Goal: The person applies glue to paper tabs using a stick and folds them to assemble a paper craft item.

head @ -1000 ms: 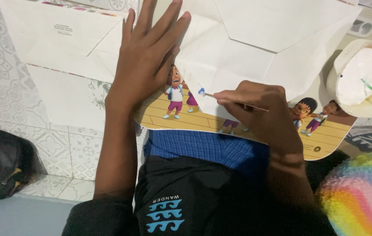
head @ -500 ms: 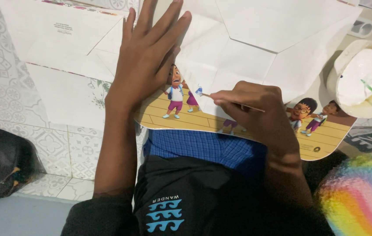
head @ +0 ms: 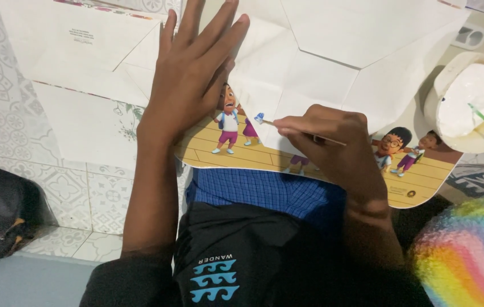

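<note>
Thin stick (head: 301, 132) is pinched in the right hand (head: 333, 145), tip aimed nine o'clock at the flat-spread left hand (head: 193, 79) on the white paper (head: 321, 62).

My left hand (head: 193, 74) lies flat, fingers spread, on the folded white paper (head: 321, 62), its palm over the edge of the cartoon picture board (head: 242, 156) underneath. My right hand (head: 333, 145) pinches a thin stick (head: 304, 132) whose whitish tip touches the paper's edge. A tub of white paste (head: 472, 99) sits to the right, a rainbow fuzzy thing (head: 469, 250) below it.
</note>
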